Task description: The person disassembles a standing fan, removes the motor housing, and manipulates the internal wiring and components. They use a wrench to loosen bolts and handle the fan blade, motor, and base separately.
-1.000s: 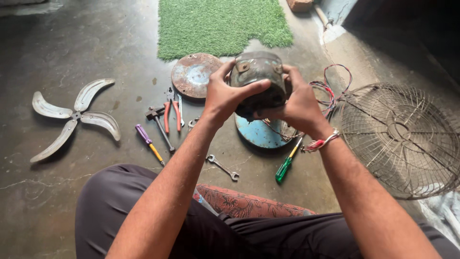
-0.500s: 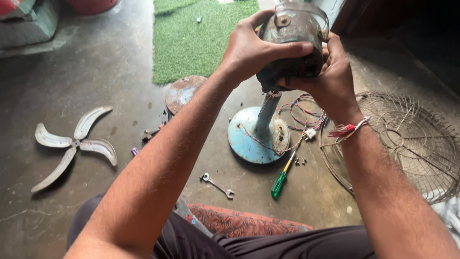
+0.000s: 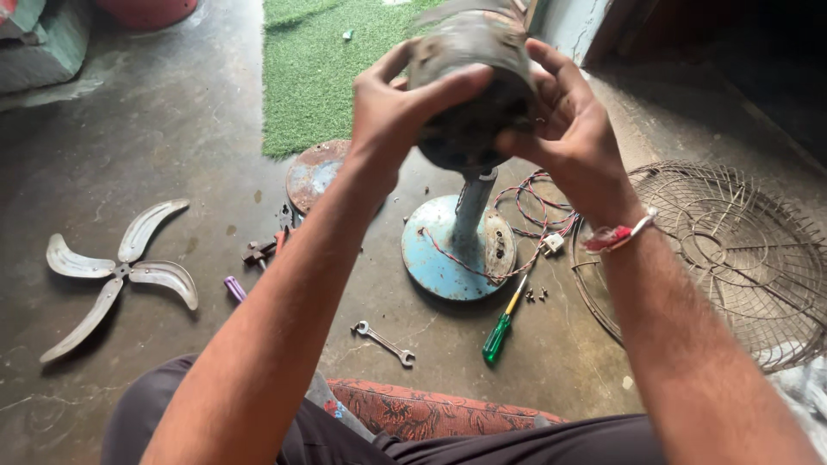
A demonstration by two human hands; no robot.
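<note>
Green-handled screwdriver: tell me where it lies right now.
In the head view, the green-handled screwdriver lies on the floor, just right of the blue round base, between the spanner and the wire guard.

Dull, grimy dark metal on the rounded fan motor housing (image 3: 469,82), matt and scuffed. Chipped blue paint over rusty metal on the round stand base (image 3: 448,258). Bare, tarnished grey metal on the four-bladed fan blade (image 3: 116,271) and wire fan guard (image 3: 732,250). Glossy green plastic on the screwdriver handle (image 3: 495,340). Rough, stained concrete floor (image 3: 155,146).
</note>
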